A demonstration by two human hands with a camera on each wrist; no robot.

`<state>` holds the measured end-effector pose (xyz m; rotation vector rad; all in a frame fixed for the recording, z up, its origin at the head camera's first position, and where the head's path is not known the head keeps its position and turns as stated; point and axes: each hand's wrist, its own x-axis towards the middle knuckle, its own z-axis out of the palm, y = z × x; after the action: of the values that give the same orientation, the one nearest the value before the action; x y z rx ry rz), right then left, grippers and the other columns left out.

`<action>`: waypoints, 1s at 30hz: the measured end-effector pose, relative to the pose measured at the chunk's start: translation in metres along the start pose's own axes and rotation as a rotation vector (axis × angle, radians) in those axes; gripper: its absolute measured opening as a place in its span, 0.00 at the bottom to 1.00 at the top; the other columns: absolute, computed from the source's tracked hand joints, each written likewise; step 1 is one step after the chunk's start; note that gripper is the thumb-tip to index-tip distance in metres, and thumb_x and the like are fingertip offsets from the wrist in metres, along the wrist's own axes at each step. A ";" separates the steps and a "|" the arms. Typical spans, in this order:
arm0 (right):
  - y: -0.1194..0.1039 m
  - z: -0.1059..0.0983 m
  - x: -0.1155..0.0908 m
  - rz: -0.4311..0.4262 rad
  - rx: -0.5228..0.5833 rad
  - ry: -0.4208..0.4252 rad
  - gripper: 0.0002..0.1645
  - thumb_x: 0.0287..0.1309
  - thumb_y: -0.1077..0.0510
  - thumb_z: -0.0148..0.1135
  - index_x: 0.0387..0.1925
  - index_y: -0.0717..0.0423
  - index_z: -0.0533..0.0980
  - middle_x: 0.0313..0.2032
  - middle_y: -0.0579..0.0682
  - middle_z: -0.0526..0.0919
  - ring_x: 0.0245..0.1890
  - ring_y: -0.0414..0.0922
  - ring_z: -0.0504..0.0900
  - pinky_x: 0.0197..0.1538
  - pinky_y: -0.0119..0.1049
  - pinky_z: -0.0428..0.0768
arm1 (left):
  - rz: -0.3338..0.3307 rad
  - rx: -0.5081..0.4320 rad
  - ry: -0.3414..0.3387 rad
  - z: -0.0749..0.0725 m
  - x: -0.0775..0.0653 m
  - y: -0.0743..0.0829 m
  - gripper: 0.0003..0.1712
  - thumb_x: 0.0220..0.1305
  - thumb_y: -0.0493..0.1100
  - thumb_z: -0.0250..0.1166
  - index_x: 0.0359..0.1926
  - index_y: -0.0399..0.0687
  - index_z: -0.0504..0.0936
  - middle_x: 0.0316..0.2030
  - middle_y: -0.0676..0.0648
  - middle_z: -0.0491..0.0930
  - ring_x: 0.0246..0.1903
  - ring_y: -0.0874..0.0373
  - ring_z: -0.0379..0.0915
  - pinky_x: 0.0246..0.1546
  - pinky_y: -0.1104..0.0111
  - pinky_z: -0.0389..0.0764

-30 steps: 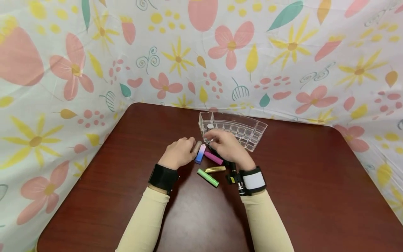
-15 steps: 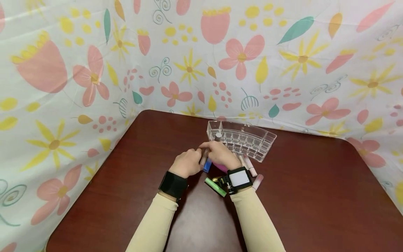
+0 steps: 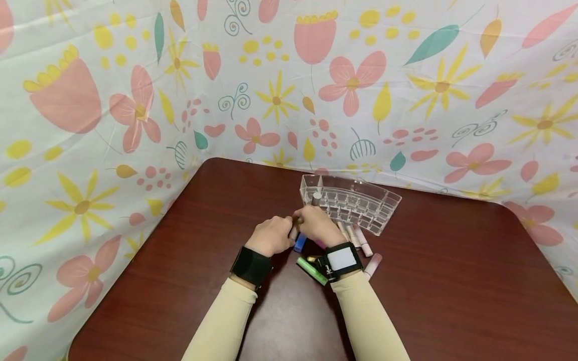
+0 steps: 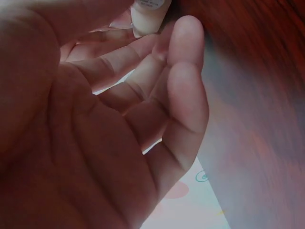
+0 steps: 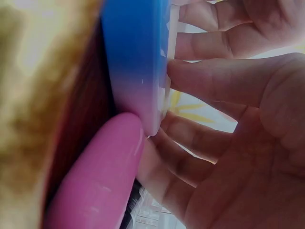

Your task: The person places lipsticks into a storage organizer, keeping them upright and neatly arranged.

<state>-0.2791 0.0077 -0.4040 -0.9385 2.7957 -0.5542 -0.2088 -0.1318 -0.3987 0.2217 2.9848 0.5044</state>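
My left hand point(image 3: 271, 236) grips a greyish-beige lipstick tube point(image 3: 293, 233); its labelled end point(image 4: 149, 13) shows past the fingers in the left wrist view. The right hand point(image 3: 317, 222) meets it from the other side, thumb and fingers pinching the tube's upper part. Just beneath lies a blue-to-pink lipstick tube point(image 5: 136, 47), overlapping the held one in the right wrist view. A magenta tube point(image 5: 97, 176) lies beside the blue one, partly under the right hand. A blurred gold tube point(image 5: 33, 86) fills that view's left edge.
A clear compartment organizer point(image 3: 389, 206) stands behind the hands, with a silver-capped tube point(image 3: 316, 196) at its left end. A green tube point(image 3: 311, 271) lies near the right wrist. Several pale pink and beige tubes point(image 3: 363, 243) lie to the right, with another pinkish tube point(image 3: 373, 264) closer.
The right hand has come from near the organizer's front left to the lipstick tube in the left hand, and now pinches it too. The head view has shifted slightly.
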 end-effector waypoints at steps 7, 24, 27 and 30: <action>0.004 -0.002 -0.003 -0.025 0.040 0.001 0.15 0.56 0.69 0.62 0.43 0.56 0.87 0.42 0.54 0.89 0.47 0.52 0.85 0.51 0.47 0.83 | 0.028 -0.013 -0.016 0.000 0.001 0.000 0.09 0.66 0.44 0.69 0.34 0.48 0.77 0.29 0.47 0.78 0.29 0.54 0.76 0.32 0.58 0.78; -0.008 -0.082 -0.061 -0.008 0.381 0.356 0.13 0.58 0.62 0.71 0.46 0.50 0.85 0.43 0.52 0.78 0.37 0.48 0.82 0.38 0.37 0.78 | 0.333 -0.144 0.397 -0.059 -0.022 0.007 0.13 0.68 0.38 0.65 0.52 0.51 0.80 0.41 0.52 0.76 0.37 0.59 0.72 0.39 0.67 0.78; -0.010 -0.095 -0.079 -0.021 0.470 0.379 0.13 0.59 0.62 0.71 0.46 0.49 0.84 0.43 0.50 0.78 0.34 0.45 0.80 0.36 0.33 0.78 | 0.398 -0.105 0.482 -0.067 -0.030 0.018 0.13 0.69 0.41 0.67 0.53 0.52 0.81 0.43 0.53 0.76 0.39 0.61 0.72 0.38 0.69 0.79; -0.012 -0.107 -0.097 -0.057 0.607 0.356 0.14 0.60 0.62 0.71 0.48 0.51 0.83 0.41 0.51 0.80 0.30 0.45 0.80 0.33 0.33 0.79 | 0.452 -0.090 0.552 -0.075 -0.039 0.027 0.13 0.69 0.41 0.65 0.54 0.52 0.81 0.45 0.53 0.77 0.40 0.62 0.72 0.37 0.69 0.79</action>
<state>-0.2217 0.0897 -0.2989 -0.8394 2.5931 -1.5963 -0.1767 -0.1366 -0.3156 0.8964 3.4254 0.8662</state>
